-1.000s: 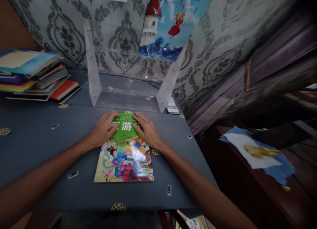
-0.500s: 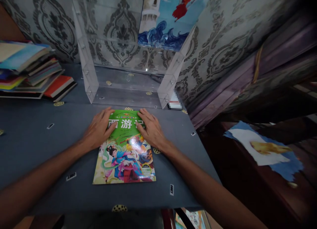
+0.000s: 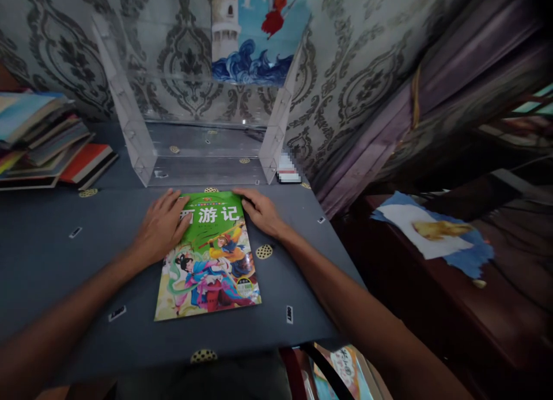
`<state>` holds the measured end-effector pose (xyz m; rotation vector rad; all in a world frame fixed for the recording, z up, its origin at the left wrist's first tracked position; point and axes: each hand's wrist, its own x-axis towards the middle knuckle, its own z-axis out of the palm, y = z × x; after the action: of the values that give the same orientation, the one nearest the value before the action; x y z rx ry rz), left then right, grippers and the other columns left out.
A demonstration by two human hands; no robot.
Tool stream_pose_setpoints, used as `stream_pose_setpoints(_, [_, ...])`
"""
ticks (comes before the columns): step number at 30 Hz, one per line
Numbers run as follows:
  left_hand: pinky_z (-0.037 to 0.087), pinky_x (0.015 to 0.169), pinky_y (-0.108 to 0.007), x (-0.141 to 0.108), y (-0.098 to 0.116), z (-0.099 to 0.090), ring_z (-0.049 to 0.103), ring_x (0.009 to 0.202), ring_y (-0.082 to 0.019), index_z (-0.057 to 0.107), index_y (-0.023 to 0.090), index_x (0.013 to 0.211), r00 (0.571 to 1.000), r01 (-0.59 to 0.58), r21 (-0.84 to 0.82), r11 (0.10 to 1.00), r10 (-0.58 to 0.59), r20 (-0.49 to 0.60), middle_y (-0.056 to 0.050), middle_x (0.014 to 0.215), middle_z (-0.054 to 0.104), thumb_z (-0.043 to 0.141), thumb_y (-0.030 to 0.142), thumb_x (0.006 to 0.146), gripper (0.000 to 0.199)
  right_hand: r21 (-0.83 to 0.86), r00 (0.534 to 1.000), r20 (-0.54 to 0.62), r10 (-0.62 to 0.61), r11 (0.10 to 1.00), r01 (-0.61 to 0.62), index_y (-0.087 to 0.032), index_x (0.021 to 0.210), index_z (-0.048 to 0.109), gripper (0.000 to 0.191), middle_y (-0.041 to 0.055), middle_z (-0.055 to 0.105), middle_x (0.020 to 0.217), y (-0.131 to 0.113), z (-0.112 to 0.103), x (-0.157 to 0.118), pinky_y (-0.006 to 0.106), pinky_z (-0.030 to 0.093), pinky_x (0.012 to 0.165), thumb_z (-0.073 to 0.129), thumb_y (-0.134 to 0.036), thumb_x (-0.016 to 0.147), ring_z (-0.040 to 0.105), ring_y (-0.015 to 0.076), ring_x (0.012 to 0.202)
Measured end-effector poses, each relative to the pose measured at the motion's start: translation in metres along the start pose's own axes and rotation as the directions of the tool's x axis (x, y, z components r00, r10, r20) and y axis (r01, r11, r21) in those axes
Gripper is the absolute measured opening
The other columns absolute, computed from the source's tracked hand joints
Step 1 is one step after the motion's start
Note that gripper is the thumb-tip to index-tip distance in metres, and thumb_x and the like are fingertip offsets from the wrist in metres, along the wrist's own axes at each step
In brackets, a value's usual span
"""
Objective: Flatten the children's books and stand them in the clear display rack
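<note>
Head view: glossy green-topped picture book with colourful figures [image 3: 211, 273] lies flat near the front edge of the grey cloth-covered desk [image 3: 95, 285]. Bare left hand [image 3: 161, 226] spread, unclenched, over the book's upper left corner, partly hiding the first title character. Bare right hand [image 3: 262, 212] bent at the upper right corner; finger undersides hidden, cannot tell whether it grips. Clear plastic stand [image 3: 137, 149] toward desk's back edge, outlines faint. Mixed-colour book stack [image 3: 56, 140] cut off at frame left.
</note>
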<state>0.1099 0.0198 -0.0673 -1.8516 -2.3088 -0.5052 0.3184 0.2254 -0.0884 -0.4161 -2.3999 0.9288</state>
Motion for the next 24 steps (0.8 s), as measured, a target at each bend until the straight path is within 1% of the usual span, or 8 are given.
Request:
stream_pose_setpoints(3, [0.038,0.116,-0.059,0.004,0.009,-0.008,0.042,0.148,-0.035,0.058,0.014,0.137,0.997,-0.07,0.119,0.99,0.064,0.051,-0.017,0.148,0.059,0.032,0.033,0.103,0.046,0.092,0.998,-0.018,0.055,0.994,-0.053,-0.027,0.132,0.066,0.042,0.005,0.07,0.135,0.005,0.001,0.002,0.05,0.048,0.113,0.048,-0.015,0.097,0.065,0.0221,0.125])
stream_pose_setpoints(5, [0.036,0.117,-0.061,0.009,0.016,-0.01,0.043,0.148,-0.034,0.058,0.014,0.137,0.99,-0.124,0.144,0.982,0.113,0.083,-0.018,0.147,0.06,0.031,0.029,0.103,0.047,0.156,0.996,-0.033,0.088,0.984,-0.082,-0.027,0.132,0.066,0.042,0.0044,0.071,0.134,0.005,0.002,0.003,0.05,0.048,0.114,0.047,-0.013,0.097,0.065,0.0213,0.125])
stream_pose_setpoints(7, [0.037,0.117,-0.06,0.017,0.024,-0.008,0.044,0.147,-0.033,0.058,0.014,0.138,0.982,-0.173,0.124,0.977,0.161,0.101,-0.017,0.148,0.06,0.031,0.028,0.103,0.047,0.214,0.993,-0.043,0.107,0.972,-0.096,-0.026,0.132,0.066,0.043,0.0051,0.071,0.135,0.003,0.003,0.004,0.049,0.048,0.115,0.046,-0.012,0.097,0.065,0.0206,0.126])
stream_pose_setpoints(10, [0.04,0.115,-0.057,0.033,0.036,0.001,0.044,0.147,-0.032,0.058,0.015,0.14,0.967,-0.232,0.042,0.972,0.226,0.118,-0.015,0.15,0.059,0.031,0.03,0.104,0.047,0.248,0.993,-0.047,0.112,0.964,-0.097,-0.024,0.132,0.065,0.043,0.0066,0.071,0.134,0.001,0.003,0.004,0.048,0.048,0.115,0.044,-0.012,0.096,0.065,0.0202,0.126])
stream_pose_setpoints(13, [0.041,0.116,-0.055,0.048,0.047,0.011,0.045,0.147,-0.03,0.056,0.014,0.142,0.95,-0.284,-0.037,0.958,0.287,0.125,-0.015,0.151,0.057,0.031,0.032,0.105,0.048,0.231,0.993,-0.055,0.104,0.969,-0.088,-0.023,0.132,0.065,0.043,0.0069,0.071,0.134,0.0,0.004,0.005,0.047,0.049,0.114,0.044,-0.01,0.095,0.066,0.02,0.126])
stream_pose_setpoints(17, [0.04,0.116,-0.053,0.06,0.055,0.018,0.051,0.142,-0.03,0.057,0.011,0.141,0.93,-0.34,-0.081,0.937,0.347,0.122,-0.016,0.149,0.059,0.032,0.033,0.105,0.049,0.157,0.995,-0.073,0.069,0.986,-0.057,-0.021,0.134,0.063,0.043,0.008,0.071,0.133,0.002,0.005,0.004,0.047,0.049,0.114,0.045,-0.012,0.096,0.065,0.0206,0.126])
stream_pose_setpoints(20, [0.041,0.115,-0.052,0.062,0.055,0.019,0.053,0.139,-0.031,0.058,0.01,0.139,0.931,-0.342,-0.097,0.935,0.351,0.104,-0.017,0.148,0.06,0.033,0.033,0.105,0.049,0.093,0.996,-0.077,0.042,0.995,-0.035,-0.022,0.135,0.063,0.044,0.0069,0.071,0.134,0.003,0.006,0.002,0.047,0.049,0.113,0.044,-0.014,0.096,0.065,0.0209,0.126])
stream_pose_setpoints(24, [0.039,0.117,-0.052,0.06,0.053,0.019,0.052,0.141,-0.029,0.057,0.014,0.14,0.938,-0.322,-0.11,0.94,0.332,0.098,-0.014,0.148,0.06,0.035,0.035,0.105,0.047,0.049,0.997,-0.076,0.017,0.999,-0.013,-0.023,0.135,0.064,0.045,0.0067,0.071,0.134,0.003,0.006,0.001,0.049,0.049,0.112,0.042,-0.015,0.097,0.064,0.0221,0.125])
